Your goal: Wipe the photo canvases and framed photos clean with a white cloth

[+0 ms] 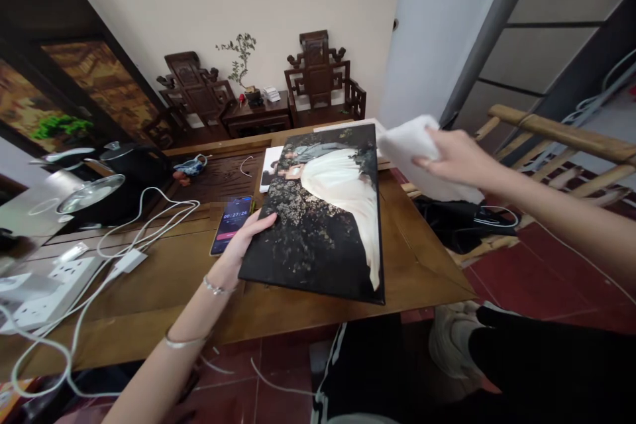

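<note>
A large photo print (322,225) lies flat on the wooden worktop (163,278), with its near corner close to the worktop's front edge. The left hand (246,235) rests on the print's left edge with a wide grip and the fingers laid flat over the border. This hold seems meant to pin the panel so it cannot slide. Whether the thumb hooks under the edge cannot be told.

The right hand (454,156) hovers just beyond the print's far right corner, its grip closed on a bunched white cloth (410,146). The cloth is gathered into a pad and held clear of the surface.

A phone (231,222) showing a running timer lies just left of the print, face up, probably so it stays readable. Further left of the print are white cables (149,218) and a power strip (54,285).
</note>
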The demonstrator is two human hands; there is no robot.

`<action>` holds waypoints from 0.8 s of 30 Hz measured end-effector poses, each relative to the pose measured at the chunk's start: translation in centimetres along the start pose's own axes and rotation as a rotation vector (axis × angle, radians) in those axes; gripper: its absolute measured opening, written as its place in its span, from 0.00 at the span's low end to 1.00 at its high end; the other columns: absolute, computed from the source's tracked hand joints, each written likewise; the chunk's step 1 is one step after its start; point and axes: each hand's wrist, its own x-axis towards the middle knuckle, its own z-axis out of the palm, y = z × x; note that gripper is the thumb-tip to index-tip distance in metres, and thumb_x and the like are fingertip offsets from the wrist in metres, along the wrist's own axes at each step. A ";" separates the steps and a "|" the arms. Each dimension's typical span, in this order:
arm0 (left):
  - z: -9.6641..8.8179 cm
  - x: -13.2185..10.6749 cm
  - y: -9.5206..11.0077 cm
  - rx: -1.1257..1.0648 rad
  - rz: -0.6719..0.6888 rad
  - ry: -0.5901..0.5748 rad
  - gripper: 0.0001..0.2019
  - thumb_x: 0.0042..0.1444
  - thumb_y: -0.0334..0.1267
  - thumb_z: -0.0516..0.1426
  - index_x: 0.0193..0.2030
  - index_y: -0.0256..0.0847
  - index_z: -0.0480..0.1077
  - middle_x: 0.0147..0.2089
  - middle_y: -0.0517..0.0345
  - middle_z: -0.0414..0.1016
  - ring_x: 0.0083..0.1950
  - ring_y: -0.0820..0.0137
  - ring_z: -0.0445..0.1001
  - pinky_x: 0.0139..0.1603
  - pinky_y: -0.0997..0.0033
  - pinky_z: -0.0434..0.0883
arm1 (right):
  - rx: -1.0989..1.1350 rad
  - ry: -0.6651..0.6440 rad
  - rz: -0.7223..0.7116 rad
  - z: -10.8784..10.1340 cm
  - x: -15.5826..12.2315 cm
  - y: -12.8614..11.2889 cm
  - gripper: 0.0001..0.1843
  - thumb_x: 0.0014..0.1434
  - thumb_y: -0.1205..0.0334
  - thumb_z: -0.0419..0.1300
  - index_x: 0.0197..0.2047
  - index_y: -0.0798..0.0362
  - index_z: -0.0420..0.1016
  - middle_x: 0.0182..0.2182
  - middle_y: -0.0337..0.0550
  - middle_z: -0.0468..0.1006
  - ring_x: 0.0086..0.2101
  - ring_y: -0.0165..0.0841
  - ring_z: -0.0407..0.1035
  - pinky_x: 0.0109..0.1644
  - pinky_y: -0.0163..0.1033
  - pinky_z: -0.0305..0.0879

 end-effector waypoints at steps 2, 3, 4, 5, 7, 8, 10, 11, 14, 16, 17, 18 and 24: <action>-0.7 -1.4 0.1 -0.007 -0.012 0.014 0.20 0.46 0.35 0.67 0.49 0.39 0.78 0.35 0.53 0.84 0.37 0.55 0.84 0.34 0.65 0.81 | -0.109 -0.186 -0.177 2.1 -1.4 -0.9 0.10 0.50 0.74 0.57 0.34 0.50 0.70 0.31 0.46 0.77 0.36 0.43 0.73 0.44 0.50 0.70; -1.1 -2.2 -0.1 0.000 -0.030 0.015 0.20 0.47 0.35 0.67 0.49 0.39 0.78 0.36 0.52 0.84 0.37 0.55 0.84 0.35 0.65 0.81 | -0.142 -0.262 -0.271 3.4 -2.2 -1.5 0.14 0.50 0.77 0.55 0.37 0.51 0.71 0.35 0.49 0.79 0.40 0.43 0.74 0.46 0.49 0.71; -1.5 -3.0 -0.4 0.008 -0.054 0.026 0.20 0.47 0.35 0.68 0.49 0.39 0.78 0.36 0.52 0.84 0.37 0.55 0.84 0.34 0.66 0.81 | -0.188 -0.303 -0.379 4.7 -3.1 -2.1 0.16 0.51 0.79 0.54 0.39 0.52 0.72 0.44 0.53 0.80 0.46 0.44 0.74 0.49 0.49 0.71; -1.8 -3.8 -0.9 0.006 -0.077 0.046 0.20 0.48 0.36 0.68 0.50 0.40 0.78 0.36 0.52 0.84 0.38 0.54 0.84 0.35 0.65 0.81 | -0.227 -0.336 -0.468 5.9 -3.9 -2.6 0.17 0.53 0.80 0.53 0.42 0.53 0.73 0.52 0.57 0.77 0.53 0.45 0.71 0.52 0.50 0.70; -2.5 -5.3 -2.1 -0.014 -0.112 0.099 0.20 0.47 0.35 0.68 0.50 0.41 0.78 0.37 0.52 0.85 0.40 0.54 0.85 0.37 0.64 0.82 | -0.280 -0.386 -0.559 7.8 -5.2 -3.5 0.17 0.57 0.79 0.53 0.45 0.55 0.74 0.62 0.63 0.69 0.61 0.47 0.65 0.57 0.54 0.68; -2.8 -5.8 -2.7 -0.025 -0.113 0.126 0.20 0.48 0.35 0.68 0.49 0.41 0.78 0.37 0.51 0.85 0.40 0.54 0.85 0.37 0.64 0.82 | -0.284 -0.419 -0.566 8.3 -5.6 -3.8 0.15 0.59 0.76 0.55 0.47 0.56 0.75 0.65 0.64 0.66 0.63 0.49 0.62 0.58 0.57 0.67; -3.3 -6.6 -3.7 -0.039 -0.158 0.159 0.18 0.48 0.34 0.67 0.48 0.40 0.78 0.38 0.50 0.85 0.42 0.54 0.84 0.39 0.66 0.82 | -0.245 -0.496 -0.545 8.3 -5.8 -4.3 0.10 0.62 0.66 0.59 0.46 0.55 0.78 0.66 0.63 0.64 0.64 0.54 0.59 0.60 0.64 0.63; -3.6 -6.8 -4.1 -0.045 -0.174 0.177 0.18 0.48 0.34 0.67 0.48 0.40 0.78 0.39 0.50 0.85 0.42 0.54 0.84 0.39 0.66 0.82 | -0.196 -0.517 -0.531 7.8 -5.7 -4.6 0.11 0.64 0.60 0.59 0.44 0.54 0.80 0.65 0.60 0.66 0.65 0.54 0.59 0.62 0.66 0.61; -4.0 -6.9 -4.7 -0.052 -0.179 0.208 0.19 0.49 0.34 0.66 0.50 0.40 0.78 0.39 0.50 0.85 0.42 0.55 0.85 0.42 0.65 0.82 | 0.019 -0.396 -0.513 5.4 -5.2 -6.5 0.18 0.68 0.53 0.52 0.39 0.50 0.82 0.56 0.52 0.77 0.60 0.48 0.66 0.64 0.62 0.61; -4.0 -6.8 -4.8 -0.056 -0.177 0.209 0.20 0.49 0.35 0.67 0.51 0.40 0.77 0.39 0.51 0.85 0.42 0.55 0.85 0.42 0.63 0.82 | 0.107 -0.268 -0.565 4.1 -5.6 -8.9 0.17 0.67 0.50 0.54 0.46 0.50 0.81 0.51 0.50 0.80 0.57 0.44 0.70 0.64 0.57 0.62; -4.0 -6.8 -4.9 -0.062 -0.178 0.210 0.21 0.48 0.35 0.67 0.52 0.40 0.77 0.38 0.51 0.85 0.42 0.54 0.84 0.42 0.62 0.82 | 0.110 -0.239 -0.622 3.9 -6.1 -10.3 0.20 0.65 0.47 0.57 0.51 0.51 0.79 0.52 0.51 0.80 0.58 0.45 0.69 0.65 0.57 0.61; -3.9 -6.8 -4.9 -0.069 -0.182 0.211 0.22 0.48 0.36 0.67 0.52 0.40 0.77 0.38 0.51 0.85 0.43 0.53 0.84 0.42 0.62 0.82 | 0.074 -0.252 -0.670 4.0 -6.8 -11.8 0.27 0.62 0.44 0.60 0.57 0.53 0.75 0.58 0.54 0.76 0.61 0.48 0.64 0.67 0.58 0.57; -3.0 -7.6 -4.8 -0.100 -0.129 0.231 0.19 0.47 0.36 0.68 0.48 0.41 0.78 0.42 0.50 0.84 0.46 0.53 0.83 0.46 0.60 0.82 | -0.249 -0.244 -0.844 8.8 -11.3 -17.2 0.35 0.59 0.62 0.64 0.68 0.56 0.63 0.68 0.62 0.61 0.65 0.59 0.57 0.62 0.70 0.60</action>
